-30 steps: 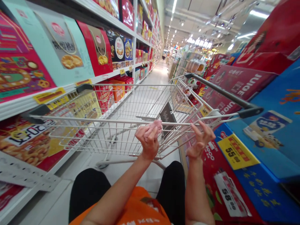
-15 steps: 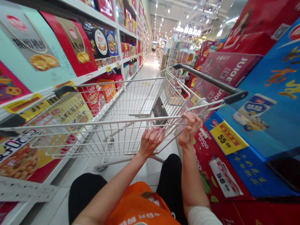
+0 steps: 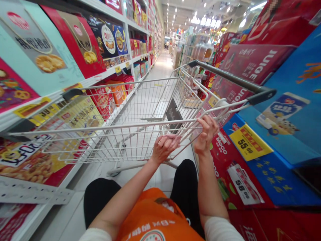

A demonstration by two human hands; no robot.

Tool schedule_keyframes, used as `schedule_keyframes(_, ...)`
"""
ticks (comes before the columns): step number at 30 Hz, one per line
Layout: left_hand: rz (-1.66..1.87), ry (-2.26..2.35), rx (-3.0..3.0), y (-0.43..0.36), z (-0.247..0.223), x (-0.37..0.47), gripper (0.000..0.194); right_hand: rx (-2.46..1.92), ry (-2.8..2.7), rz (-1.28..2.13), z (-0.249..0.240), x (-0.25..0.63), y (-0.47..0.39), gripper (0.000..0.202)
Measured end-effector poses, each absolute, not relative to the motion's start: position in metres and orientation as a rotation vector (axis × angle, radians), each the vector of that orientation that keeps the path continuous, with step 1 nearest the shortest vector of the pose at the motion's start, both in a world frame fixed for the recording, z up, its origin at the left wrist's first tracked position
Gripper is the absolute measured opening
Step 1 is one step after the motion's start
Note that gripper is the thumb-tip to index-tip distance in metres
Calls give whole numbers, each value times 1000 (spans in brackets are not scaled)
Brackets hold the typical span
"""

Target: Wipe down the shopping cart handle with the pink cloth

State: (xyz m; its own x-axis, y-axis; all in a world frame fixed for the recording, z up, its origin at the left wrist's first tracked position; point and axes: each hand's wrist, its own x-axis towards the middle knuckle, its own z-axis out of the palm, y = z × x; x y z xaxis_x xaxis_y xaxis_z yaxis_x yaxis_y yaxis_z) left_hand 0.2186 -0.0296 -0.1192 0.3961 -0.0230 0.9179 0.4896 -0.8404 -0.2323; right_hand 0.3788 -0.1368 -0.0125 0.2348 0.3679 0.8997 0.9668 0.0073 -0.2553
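Note:
A wire shopping cart [image 3: 120, 126] stands sideways just in front of me, its grey handle [image 3: 228, 76] toward the right. My left hand [image 3: 165, 145] is closed around the wires of the cart's near side, below the top rail. Higher and farther right, my right hand [image 3: 206, 134] grips the same side at the rail near the handle end. Inside the basket, only a dark folding panel [image 3: 173, 115] shows by the handle end. The palms and some fingertips of both hands are partly hidden.
Shelves [image 3: 110, 69] of boxed snacks line the left side. On the right, close to the cart, stand stacked red drink cartons [image 3: 222, 150] and a blue carton [image 3: 288, 134] with a yellow price tag [image 3: 250, 142]. A tiled aisle [image 3: 163, 63] runs ahead, with people far off.
The cart, the shelves and both hands appear slightly farther right in view. Both hands keep their hold on the cart's side.

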Motion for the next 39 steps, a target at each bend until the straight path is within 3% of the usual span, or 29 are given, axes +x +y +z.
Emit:
schedule_keyframes(4, -1401, -354, -2321, -30, -144, 190, 39, -1501, -1317, -782, -11, 380, -138, 60)
schedule_keyframes(10, -1622, -456, -2314, -24, -121, 195, 35, -1475, -1281, -793, -16, 378, -136, 60)
schedule_keyframes(14, -1506, -592, -2317, -18, -120, 202, 32, -1483, -1281, -810, -18, 377, -139, 60)
schedule_keyframes(21, -1289, -516, -2484, -25, -163, 159, 34, -1534, -1344, -822, -16, 384, -143, 61)
schedule_keyframes(30, -1512, -541, -2242, -10, -115, 162, 37, -1493, -1269, -819, -24, 377, -138, 59)
schedule_keyframes(39, -1356, -553, -2135, -28, -134, 143, 27, -1545, -1284, -931, -26, 373, -140, 55)
